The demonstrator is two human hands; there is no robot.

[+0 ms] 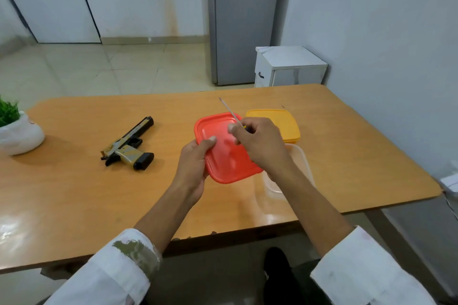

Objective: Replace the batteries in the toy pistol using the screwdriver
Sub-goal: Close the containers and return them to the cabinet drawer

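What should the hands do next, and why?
Probably set the red lid down: the left hand grips it, the right hand holds the screwdriver, and the toy pistol lies untouched on the table, needing a free hand.

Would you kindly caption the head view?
Left hand holds red lid, right hand grips the screwdriver; toy pistol lies apart on table.

The right hand (pixel 260 143) hides the screwdriver (pixel 230 111) handle, so only its thin shaft shows. Of the left hand (pixel 193 166), the fingers lie out of sight under the red lid (pixel 223 158). The lid and the right forearm cover much of a clear container (pixel 302 158). The left edge cuts off the potted plant (pixel 12 129).
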